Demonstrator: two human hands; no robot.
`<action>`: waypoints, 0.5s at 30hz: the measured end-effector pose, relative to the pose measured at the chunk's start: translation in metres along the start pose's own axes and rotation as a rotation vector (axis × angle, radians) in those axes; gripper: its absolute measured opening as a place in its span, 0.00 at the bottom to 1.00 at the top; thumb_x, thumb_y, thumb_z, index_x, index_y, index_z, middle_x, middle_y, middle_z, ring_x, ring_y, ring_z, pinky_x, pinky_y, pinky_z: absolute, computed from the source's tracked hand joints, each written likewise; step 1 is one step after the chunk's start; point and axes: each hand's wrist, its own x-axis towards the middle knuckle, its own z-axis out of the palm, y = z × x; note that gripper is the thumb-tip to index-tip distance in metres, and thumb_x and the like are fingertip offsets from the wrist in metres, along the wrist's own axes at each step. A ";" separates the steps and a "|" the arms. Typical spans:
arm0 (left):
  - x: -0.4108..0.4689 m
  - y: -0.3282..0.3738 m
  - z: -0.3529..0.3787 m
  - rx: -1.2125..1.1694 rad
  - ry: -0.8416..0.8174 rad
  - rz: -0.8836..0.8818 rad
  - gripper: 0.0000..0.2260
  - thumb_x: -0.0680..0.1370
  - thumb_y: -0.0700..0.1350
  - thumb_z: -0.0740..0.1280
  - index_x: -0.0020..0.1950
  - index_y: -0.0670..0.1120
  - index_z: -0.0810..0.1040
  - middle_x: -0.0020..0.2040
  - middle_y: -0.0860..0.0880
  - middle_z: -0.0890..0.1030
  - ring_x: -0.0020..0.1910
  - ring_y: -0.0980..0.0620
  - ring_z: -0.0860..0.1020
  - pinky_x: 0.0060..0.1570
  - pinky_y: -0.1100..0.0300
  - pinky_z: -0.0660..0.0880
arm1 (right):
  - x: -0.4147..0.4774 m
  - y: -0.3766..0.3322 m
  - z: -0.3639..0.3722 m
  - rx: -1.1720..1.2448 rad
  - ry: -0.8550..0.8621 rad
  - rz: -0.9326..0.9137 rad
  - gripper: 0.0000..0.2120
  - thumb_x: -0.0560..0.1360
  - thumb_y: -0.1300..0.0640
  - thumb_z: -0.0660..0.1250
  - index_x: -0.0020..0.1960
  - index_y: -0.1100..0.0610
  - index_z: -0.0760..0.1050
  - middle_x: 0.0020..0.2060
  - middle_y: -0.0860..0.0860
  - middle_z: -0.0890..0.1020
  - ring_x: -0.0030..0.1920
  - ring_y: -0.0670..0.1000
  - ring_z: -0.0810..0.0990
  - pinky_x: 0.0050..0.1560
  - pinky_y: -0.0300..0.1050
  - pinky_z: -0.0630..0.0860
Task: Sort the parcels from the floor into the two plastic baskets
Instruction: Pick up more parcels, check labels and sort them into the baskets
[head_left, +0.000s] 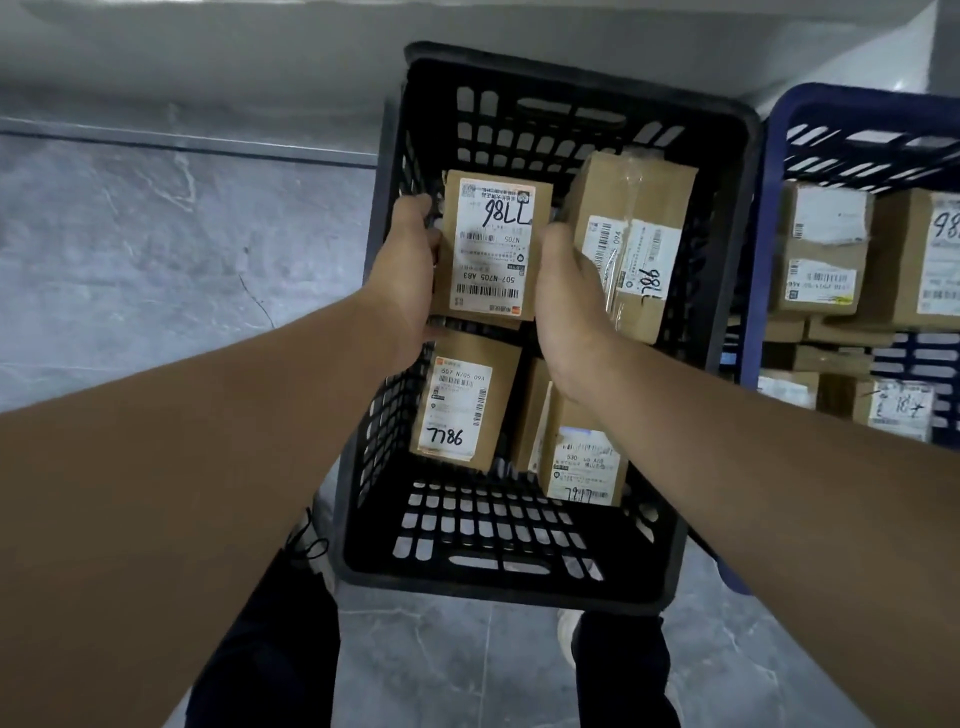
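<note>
The left hand and right hand clamp the two long sides of a labelled cardboard parcel, held label-up inside the black basket. Below the hands stand two more parcels; just right of the right hand a taped box leans tilted. If released unevenly, the held parcel could likely tip onto its neighbours or nudge the leaning box over. The blue basket sits further right, and the grey floor lies left.
</note>
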 end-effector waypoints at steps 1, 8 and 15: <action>0.003 -0.002 0.000 -0.001 0.001 0.007 0.25 0.82 0.63 0.50 0.52 0.53 0.84 0.42 0.53 0.88 0.48 0.50 0.85 0.51 0.50 0.78 | 0.002 0.002 0.000 0.003 -0.007 -0.004 0.35 0.71 0.31 0.53 0.61 0.53 0.82 0.59 0.53 0.87 0.62 0.54 0.82 0.57 0.52 0.74; 0.004 -0.007 0.000 0.012 0.007 0.083 0.23 0.83 0.62 0.51 0.66 0.54 0.78 0.42 0.58 0.87 0.35 0.60 0.85 0.45 0.54 0.75 | 0.008 0.004 -0.007 0.096 -0.004 -0.020 0.34 0.70 0.31 0.59 0.67 0.50 0.80 0.62 0.51 0.86 0.66 0.56 0.82 0.71 0.61 0.74; -0.065 0.016 0.006 0.089 0.025 0.142 0.15 0.86 0.55 0.52 0.44 0.57 0.73 0.24 0.65 0.78 0.22 0.69 0.76 0.37 0.59 0.68 | -0.029 -0.032 -0.017 0.129 -0.051 -0.046 0.26 0.75 0.37 0.58 0.58 0.55 0.80 0.54 0.57 0.86 0.60 0.59 0.85 0.60 0.55 0.78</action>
